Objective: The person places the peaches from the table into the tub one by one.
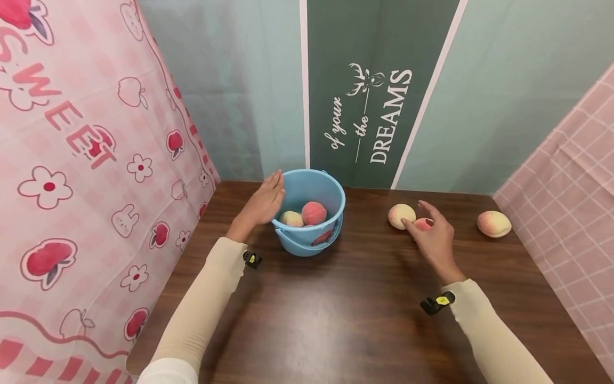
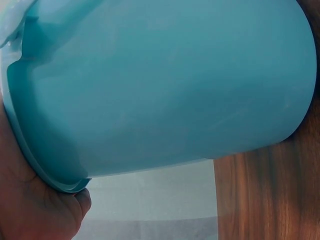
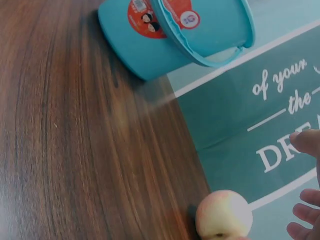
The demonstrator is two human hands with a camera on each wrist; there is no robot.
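Observation:
A light-blue bucket [image 1: 307,242] stands upright near the back of the table, with a pale yellow peach [image 1: 291,219] and a pinkish-red peach [image 1: 314,213] visible inside. My left hand [image 1: 263,200] rests against its left rim, fingers extended. To the right, my right hand [image 1: 435,237] reaches over a red peach [image 1: 423,224] that it partly hides, thumb and fingers spread apart. Just left of that one lies a pale yellow peach [image 1: 402,216], overlapped by the thumb tip in the head view. In the right wrist view, the fingers [image 3: 307,142] show at the right edge, above a pale peach [image 3: 223,215].
Another yellow-pink peach [image 1: 494,224] lies farther right on the brown wooden table [image 1: 345,320]. Cloth hangs behind the table, with a pink printed curtain [image 1: 96,160] at left and a pink checked cloth [image 1: 566,165] at right. The bucket's handle [image 1: 309,248] hangs down in front.

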